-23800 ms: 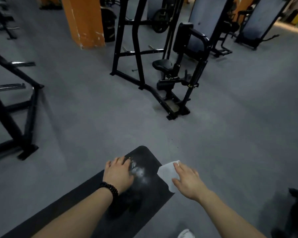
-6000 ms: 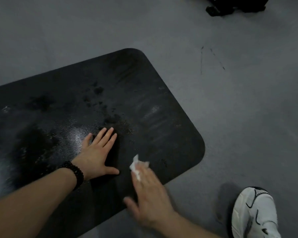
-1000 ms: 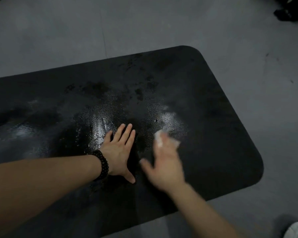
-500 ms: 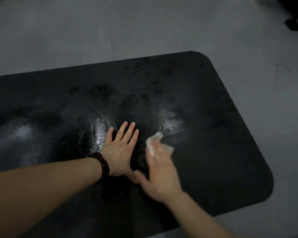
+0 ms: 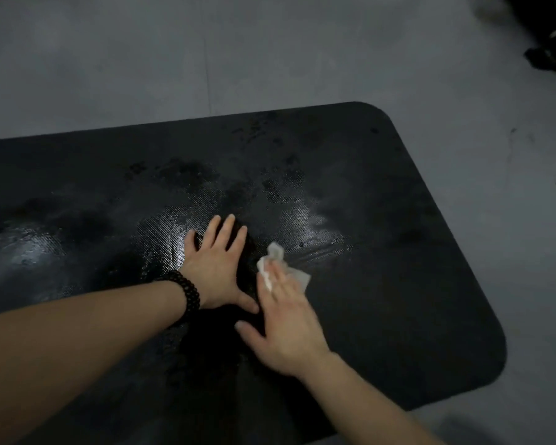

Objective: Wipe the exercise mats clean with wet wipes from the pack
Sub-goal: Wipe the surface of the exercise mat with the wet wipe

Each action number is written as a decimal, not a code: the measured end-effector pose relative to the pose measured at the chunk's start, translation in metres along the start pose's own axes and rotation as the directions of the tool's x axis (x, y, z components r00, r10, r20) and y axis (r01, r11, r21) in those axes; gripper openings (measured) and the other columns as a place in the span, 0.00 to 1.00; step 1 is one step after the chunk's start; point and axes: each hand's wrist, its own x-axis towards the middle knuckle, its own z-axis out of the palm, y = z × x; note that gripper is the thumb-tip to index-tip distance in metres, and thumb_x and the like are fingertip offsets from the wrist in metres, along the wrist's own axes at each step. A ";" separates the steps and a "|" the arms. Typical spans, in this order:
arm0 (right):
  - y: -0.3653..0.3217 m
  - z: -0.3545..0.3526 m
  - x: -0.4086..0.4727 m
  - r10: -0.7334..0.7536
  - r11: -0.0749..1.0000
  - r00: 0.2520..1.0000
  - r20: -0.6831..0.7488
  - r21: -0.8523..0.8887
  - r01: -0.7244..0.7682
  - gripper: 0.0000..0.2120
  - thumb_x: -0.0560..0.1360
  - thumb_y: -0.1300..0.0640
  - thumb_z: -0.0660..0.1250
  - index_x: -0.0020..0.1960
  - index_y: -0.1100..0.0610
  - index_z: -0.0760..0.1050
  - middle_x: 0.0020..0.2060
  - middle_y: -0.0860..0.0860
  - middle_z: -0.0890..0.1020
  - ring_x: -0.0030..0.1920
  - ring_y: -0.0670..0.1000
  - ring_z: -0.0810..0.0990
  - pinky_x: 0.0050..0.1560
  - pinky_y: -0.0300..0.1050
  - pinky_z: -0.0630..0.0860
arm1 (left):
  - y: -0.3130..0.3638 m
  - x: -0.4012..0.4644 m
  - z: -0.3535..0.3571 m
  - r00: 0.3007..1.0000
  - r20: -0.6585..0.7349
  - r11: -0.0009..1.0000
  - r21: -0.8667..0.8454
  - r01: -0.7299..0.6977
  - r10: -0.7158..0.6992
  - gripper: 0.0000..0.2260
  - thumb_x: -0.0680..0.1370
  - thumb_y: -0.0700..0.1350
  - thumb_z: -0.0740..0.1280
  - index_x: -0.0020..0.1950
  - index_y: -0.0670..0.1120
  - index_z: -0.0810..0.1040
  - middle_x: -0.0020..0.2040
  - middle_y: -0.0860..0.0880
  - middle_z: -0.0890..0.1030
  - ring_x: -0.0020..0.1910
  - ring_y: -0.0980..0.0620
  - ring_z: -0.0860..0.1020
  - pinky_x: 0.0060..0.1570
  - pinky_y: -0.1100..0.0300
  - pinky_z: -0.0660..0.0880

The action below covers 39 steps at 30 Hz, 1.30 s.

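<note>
A black exercise mat (image 5: 398,284) with rounded corners lies on the grey floor and fills most of the view; its middle shines wet. My left hand (image 5: 217,271) rests flat on the mat with fingers spread, a dark bead bracelet on the wrist. Just to its right, my right hand (image 5: 286,329) presses a crumpled white wet wipe (image 5: 270,268) onto the mat under its fingers. The pack of wipes is not in view.
Grey gym floor (image 5: 270,53) surrounds the mat on the far and right sides. The dark base of a machine or some black gear (image 5: 549,43) sits at the top right corner, well away from the mat.
My right hand has slid the wipe a little toward me and closer to my left hand. My left hand stays flat in place. The view has shifted slightly.
</note>
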 end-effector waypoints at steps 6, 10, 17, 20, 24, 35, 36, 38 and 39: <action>0.101 -0.066 0.014 0.315 0.945 0.885 -0.343 0.200 -0.259 0.34 0.77 0.39 0.56 0.78 0.52 0.53 0.77 0.54 0.58 0.77 0.53 0.54 0.76 0.50 0.52 | 0.000 0.003 -0.003 0.996 0.084 1.000 0.005 0.011 -0.011 0.70 0.58 0.79 0.70 0.82 0.49 0.32 0.80 0.47 0.28 0.79 0.44 0.29 0.77 0.32 0.41; 0.073 -0.036 0.033 0.326 0.945 0.914 -0.244 0.044 -0.325 0.44 0.73 0.35 0.54 0.78 0.63 0.53 0.77 0.62 0.55 0.76 0.59 0.54 0.76 0.52 0.53 | -0.002 0.005 -0.001 0.997 0.074 1.000 0.001 0.003 -0.003 0.69 0.59 0.79 0.70 0.82 0.49 0.32 0.80 0.48 0.28 0.79 0.45 0.29 0.76 0.32 0.40; 0.022 -0.032 0.020 -0.069 0.987 0.980 -0.186 0.133 0.095 0.33 0.75 0.43 0.58 0.76 0.55 0.56 0.76 0.58 0.60 0.76 0.56 0.57 0.76 0.55 0.57 | -0.003 0.005 0.000 0.999 0.046 1.000 0.014 0.001 -0.002 0.67 0.61 0.79 0.69 0.82 0.49 0.34 0.81 0.47 0.30 0.80 0.45 0.30 0.77 0.33 0.41; 0.093 -0.064 0.039 0.272 0.959 0.896 -0.351 0.172 -0.224 0.30 0.77 0.43 0.59 0.75 0.53 0.58 0.74 0.60 0.63 0.75 0.58 0.59 0.75 0.55 0.56 | -0.005 0.003 -0.001 0.999 0.050 1.000 -0.006 -0.007 0.007 0.70 0.56 0.81 0.69 0.82 0.50 0.34 0.81 0.49 0.30 0.80 0.45 0.30 0.77 0.33 0.41; 0.077 -0.044 0.053 0.377 0.926 0.891 -0.254 0.120 -0.358 0.38 0.74 0.40 0.54 0.76 0.62 0.57 0.74 0.61 0.61 0.73 0.60 0.60 0.74 0.54 0.57 | -0.005 0.005 -0.003 1.000 0.009 0.999 -0.054 0.006 -0.005 0.69 0.55 0.80 0.71 0.83 0.51 0.41 0.83 0.51 0.36 0.81 0.47 0.35 0.77 0.35 0.43; 0.118 -0.084 0.073 0.323 0.946 0.899 -0.297 0.106 -0.305 0.35 0.78 0.41 0.52 0.77 0.62 0.56 0.76 0.60 0.58 0.77 0.57 0.54 0.76 0.53 0.52 | -0.012 0.007 -0.013 1.000 -0.031 0.996 -0.087 -0.002 -0.001 0.64 0.54 0.75 0.76 0.82 0.56 0.50 0.82 0.55 0.47 0.81 0.48 0.42 0.76 0.38 0.52; 0.122 -0.082 0.080 0.393 0.919 0.881 -0.264 0.114 -0.377 0.37 0.78 0.40 0.52 0.77 0.64 0.54 0.77 0.61 0.55 0.77 0.57 0.52 0.76 0.53 0.52 | -0.012 0.009 -0.014 0.999 -0.045 0.995 -0.098 -0.004 -0.001 0.63 0.54 0.75 0.76 0.81 0.56 0.51 0.81 0.55 0.49 0.80 0.48 0.44 0.76 0.37 0.53; 0.098 -0.056 0.087 0.346 0.937 0.908 -0.236 0.045 -0.346 0.40 0.75 0.40 0.53 0.77 0.65 0.52 0.76 0.65 0.53 0.76 0.59 0.51 0.76 0.53 0.51 | -0.015 0.015 -0.018 0.996 -0.090 0.985 -0.172 0.007 -0.023 0.58 0.55 0.75 0.76 0.79 0.57 0.57 0.78 0.57 0.55 0.78 0.50 0.49 0.73 0.38 0.57; 0.076 -0.040 0.084 0.239 0.969 0.949 -0.207 -0.013 -0.247 0.40 0.75 0.40 0.53 0.77 0.65 0.51 0.76 0.66 0.51 0.76 0.60 0.49 0.76 0.53 0.49 | -0.018 0.019 -0.021 0.993 -0.115 0.979 -0.203 0.016 -0.040 0.56 0.55 0.74 0.76 0.78 0.58 0.60 0.76 0.58 0.59 0.77 0.50 0.52 0.71 0.39 0.59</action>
